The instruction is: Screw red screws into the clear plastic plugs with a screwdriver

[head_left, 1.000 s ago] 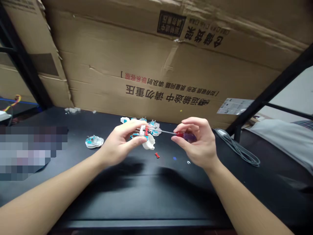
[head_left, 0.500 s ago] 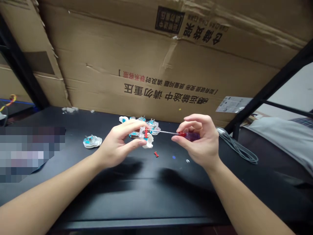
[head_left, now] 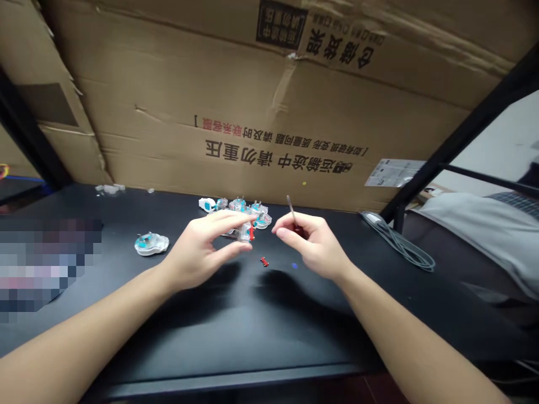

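Note:
My left hand [head_left: 206, 244] holds a small clear plastic piece [head_left: 239, 232] between thumb and fingers. A red part [head_left: 251, 232] sits at the right end of that piece. In my right hand [head_left: 315, 244] is a screwdriver [head_left: 291, 207], its metal shaft tilted up and away from the clear piece. Most of its handle is hidden by my fingers. On the black table below, between my hands, lies a loose red part [head_left: 264, 261]. Behind my left hand is a cluster of clear and blue plastic pieces [head_left: 259, 210], partly covered.
Another clear and blue piece [head_left: 151, 243] lies to the left. A blue bit [head_left: 295, 265] is on the black table [head_left: 236, 342]. A cardboard sheet [head_left: 168, 73] stands behind. At the right are a coiled grey cable [head_left: 404, 247] and a black frame post [head_left: 458, 132].
The screwdriver has come away from the red part and now points upward. My right hand has moved left. The white piece beside my left fingertips no longer shows. The view has shifted slightly.

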Motion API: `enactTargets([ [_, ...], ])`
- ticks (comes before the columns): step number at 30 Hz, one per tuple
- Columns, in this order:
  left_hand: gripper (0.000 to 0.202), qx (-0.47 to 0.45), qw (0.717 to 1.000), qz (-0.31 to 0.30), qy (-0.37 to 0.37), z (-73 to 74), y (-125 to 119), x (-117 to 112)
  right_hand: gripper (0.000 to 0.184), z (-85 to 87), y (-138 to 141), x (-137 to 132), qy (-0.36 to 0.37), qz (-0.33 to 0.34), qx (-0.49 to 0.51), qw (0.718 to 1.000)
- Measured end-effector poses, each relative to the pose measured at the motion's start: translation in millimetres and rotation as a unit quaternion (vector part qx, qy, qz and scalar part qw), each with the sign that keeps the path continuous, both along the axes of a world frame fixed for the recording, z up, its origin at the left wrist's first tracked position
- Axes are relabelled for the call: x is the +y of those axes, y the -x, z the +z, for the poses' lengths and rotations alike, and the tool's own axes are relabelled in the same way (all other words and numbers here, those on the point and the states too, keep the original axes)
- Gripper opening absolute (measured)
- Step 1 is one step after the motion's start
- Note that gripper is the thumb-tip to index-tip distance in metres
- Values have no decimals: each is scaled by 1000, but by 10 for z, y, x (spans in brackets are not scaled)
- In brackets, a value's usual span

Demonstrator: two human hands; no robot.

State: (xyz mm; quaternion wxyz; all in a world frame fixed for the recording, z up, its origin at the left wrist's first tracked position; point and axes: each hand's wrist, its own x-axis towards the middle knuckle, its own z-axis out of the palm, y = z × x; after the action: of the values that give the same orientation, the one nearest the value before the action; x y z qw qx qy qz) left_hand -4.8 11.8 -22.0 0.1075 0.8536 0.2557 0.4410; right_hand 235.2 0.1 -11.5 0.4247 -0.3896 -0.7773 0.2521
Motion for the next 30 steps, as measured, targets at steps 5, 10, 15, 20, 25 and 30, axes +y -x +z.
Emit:
enactTargets([
  [5,37,48,998,-10,-41,-71,-56,-16,31,-101,170,-55,124,60,53,989],
  [10,36,85,994,-21,-60,-84,-68,-17,35,-172,235,-54,134,62,85,985],
  [15,34,100,992,-11,-72,-71,-69,-28,27,-189,229,-39,144,53,115,981],
  [20,34,92,994,-6,-66,-76,-57,-44,24,-212,222,-9,172,73,163,969],
  [25,33,93,994,-1,-62,-77,-48,-42,24,-206,213,2,211,92,160,960],
  [30,32,108,991,-16,-79,-83,-52,-31,27,-214,217,-8,237,95,136,957],
])
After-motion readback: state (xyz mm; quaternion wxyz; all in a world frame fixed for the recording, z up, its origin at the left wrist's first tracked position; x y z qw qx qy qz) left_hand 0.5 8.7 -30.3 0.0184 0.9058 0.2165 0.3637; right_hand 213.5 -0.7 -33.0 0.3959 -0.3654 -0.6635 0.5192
